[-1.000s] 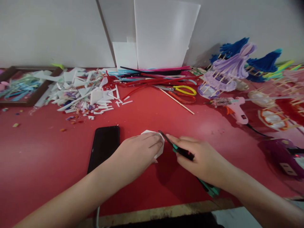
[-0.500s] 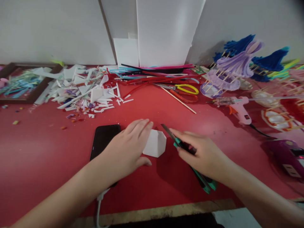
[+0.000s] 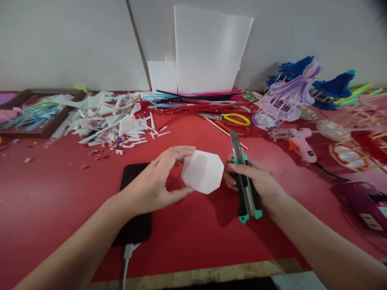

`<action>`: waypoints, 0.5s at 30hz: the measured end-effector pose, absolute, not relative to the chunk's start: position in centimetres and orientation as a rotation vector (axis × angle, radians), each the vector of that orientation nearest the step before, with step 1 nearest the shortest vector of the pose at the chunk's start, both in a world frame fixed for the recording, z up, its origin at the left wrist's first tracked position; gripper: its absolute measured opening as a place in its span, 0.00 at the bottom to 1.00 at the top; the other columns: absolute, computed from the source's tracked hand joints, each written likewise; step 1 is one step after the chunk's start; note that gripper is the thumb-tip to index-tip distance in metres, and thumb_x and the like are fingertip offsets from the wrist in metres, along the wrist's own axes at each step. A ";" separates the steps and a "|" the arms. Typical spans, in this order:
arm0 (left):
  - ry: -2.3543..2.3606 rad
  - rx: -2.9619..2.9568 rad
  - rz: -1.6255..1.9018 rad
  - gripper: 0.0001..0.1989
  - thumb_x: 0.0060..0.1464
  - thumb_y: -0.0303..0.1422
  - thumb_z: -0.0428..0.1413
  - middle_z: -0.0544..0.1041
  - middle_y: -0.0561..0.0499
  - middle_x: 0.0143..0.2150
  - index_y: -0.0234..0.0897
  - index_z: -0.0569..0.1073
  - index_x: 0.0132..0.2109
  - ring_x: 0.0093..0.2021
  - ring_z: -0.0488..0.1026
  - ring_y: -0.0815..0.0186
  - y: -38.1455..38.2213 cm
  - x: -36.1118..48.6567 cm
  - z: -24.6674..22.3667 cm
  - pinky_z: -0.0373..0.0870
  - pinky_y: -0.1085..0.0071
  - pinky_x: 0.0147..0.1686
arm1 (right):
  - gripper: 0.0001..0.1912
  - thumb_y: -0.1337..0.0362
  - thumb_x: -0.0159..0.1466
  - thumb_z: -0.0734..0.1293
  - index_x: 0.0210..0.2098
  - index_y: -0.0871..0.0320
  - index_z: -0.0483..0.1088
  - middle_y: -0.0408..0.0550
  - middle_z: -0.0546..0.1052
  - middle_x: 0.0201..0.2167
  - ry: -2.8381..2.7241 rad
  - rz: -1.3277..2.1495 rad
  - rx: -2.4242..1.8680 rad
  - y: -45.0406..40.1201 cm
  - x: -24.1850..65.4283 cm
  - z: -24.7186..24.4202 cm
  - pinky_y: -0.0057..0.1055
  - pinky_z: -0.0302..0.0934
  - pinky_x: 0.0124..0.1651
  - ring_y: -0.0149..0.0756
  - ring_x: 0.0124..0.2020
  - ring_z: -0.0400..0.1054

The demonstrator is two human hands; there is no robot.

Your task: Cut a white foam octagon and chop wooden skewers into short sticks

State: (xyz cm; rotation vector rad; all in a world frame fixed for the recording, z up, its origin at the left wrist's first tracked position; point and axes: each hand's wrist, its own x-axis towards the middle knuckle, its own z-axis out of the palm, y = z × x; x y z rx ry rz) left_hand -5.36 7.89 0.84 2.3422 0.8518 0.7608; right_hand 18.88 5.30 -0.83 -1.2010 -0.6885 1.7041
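Between thumb and fingers, my left hand (image 3: pixel 165 177) grips the left side of a white foam board piece (image 3: pixel 204 171) with cut-off corners, raised a little above the red tabletop. My right hand (image 3: pixel 256 177) is closed around a green and black utility knife (image 3: pixel 248 189). Its blade (image 3: pixel 236 147) is out and points away from me, and it stays apart from the white piece. A black phone (image 3: pixel 136 229) lies partly under my left wrist, with a white cable (image 3: pixel 127 253) plugged into its near end.
White offcuts (image 3: pixel 121 125) are heaped at the back left beside a brown frame (image 3: pixel 45 131). Coloured pipe cleaners (image 3: pixel 199 102), yellow-handled pliers (image 3: pixel 237 119) and a thin stick (image 3: pixel 217 127) lie at the back. A pink glue gun (image 3: pixel 305 147) and a purple pipe-cleaner figure (image 3: pixel 294 88) are at right.
My left hand has gone from lying over the white piece to lifting it by its edge. My right hand has turned the knife upright, blade pointing away.
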 end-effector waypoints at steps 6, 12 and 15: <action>0.809 2.250 0.823 0.33 0.51 0.30 0.62 0.64 0.40 0.63 0.39 0.59 0.62 0.59 0.66 0.58 7.8 -5.2 0.2 0.71 0.65 0.51 | 0.22 0.54 0.50 0.75 0.34 0.54 0.61 0.36 0.68 0.17 -0.773 1.716 -1.157 3.6 17.6 -1.7 0.29 0.51 0.23 0.28 0.18 0.60; 0.781 2.227 0.760 0.40 0.51 0.32 0.64 0.60 0.41 0.66 0.43 0.54 0.66 0.62 0.62 0.56 7.6 -5.4 0.4 0.68 0.62 0.57 | 0.20 0.60 0.51 0.76 0.34 0.54 0.61 0.32 0.67 0.21 -0.825 1.544 -1.188 3.7 17.8 -2.0 0.29 0.54 0.26 0.26 0.20 0.63; 0.772 2.127 0.767 0.40 0.50 0.33 0.64 0.61 0.43 0.65 0.45 0.54 0.66 0.58 0.67 0.58 7.8 -5.5 0.3 0.71 0.64 0.54 | 0.20 0.61 0.51 0.76 0.34 0.53 0.60 0.33 0.68 0.24 -0.843 1.501 -1.169 3.7 18.0 -2.2 0.29 0.55 0.26 0.26 0.20 0.63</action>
